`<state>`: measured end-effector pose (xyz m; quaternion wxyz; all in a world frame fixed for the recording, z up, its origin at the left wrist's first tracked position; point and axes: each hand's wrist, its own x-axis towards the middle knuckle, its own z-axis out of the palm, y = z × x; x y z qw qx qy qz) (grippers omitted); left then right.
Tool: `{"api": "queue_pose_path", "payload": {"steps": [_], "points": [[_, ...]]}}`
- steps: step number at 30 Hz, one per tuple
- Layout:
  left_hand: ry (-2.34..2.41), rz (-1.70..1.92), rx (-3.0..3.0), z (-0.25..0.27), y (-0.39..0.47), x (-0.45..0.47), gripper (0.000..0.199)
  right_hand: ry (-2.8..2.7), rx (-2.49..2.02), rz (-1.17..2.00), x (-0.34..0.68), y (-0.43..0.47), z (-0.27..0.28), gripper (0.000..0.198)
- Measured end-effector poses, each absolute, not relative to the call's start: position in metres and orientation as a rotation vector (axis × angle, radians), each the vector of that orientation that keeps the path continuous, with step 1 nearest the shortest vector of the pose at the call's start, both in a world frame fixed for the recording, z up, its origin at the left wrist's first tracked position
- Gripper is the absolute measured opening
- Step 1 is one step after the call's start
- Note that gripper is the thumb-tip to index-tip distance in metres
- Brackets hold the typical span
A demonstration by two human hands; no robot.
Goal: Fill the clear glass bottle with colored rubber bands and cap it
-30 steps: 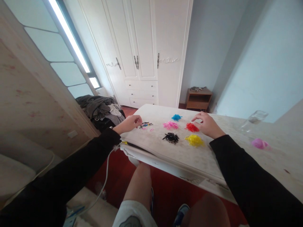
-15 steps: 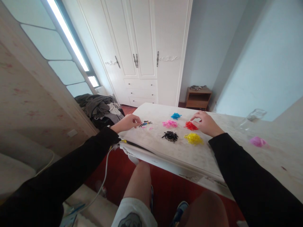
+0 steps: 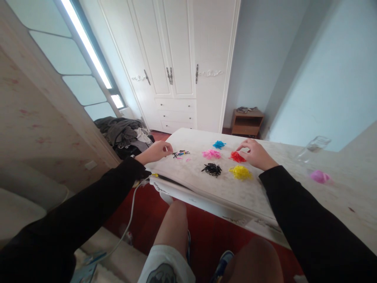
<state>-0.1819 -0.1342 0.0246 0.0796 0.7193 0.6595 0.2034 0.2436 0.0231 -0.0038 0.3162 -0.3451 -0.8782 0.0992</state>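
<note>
Fingers (image 3: 245, 143) by red pile (image 3: 237, 157), clear jar (image 3: 314, 147) perhaps

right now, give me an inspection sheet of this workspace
Surface: pale table
Things: blue pile, pink pile, red pile, yellow pile, black pile, mixed-colour pile
Clutter: clear container and pink-purple thing, rightward
Left hand: beside mixed-colour pile, grip unclear
Right hand: at red pile, grip unclear
Cables: white cable near table's left corner
Surroundings: white wardrobe, clothes heap, wooden nightstand
</note>
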Motion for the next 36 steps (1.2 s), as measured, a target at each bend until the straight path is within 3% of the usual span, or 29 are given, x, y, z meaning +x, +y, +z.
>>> {"api": "queue_pose_path", "payload": {"steps": [36], "points": [[1.730, 0.663, 2.259, 0.002, -0.123, -0.159, 0.017, -2.382, -0.885, 0.255, 0.243, 0.020, -0.002, 0.013]]}}
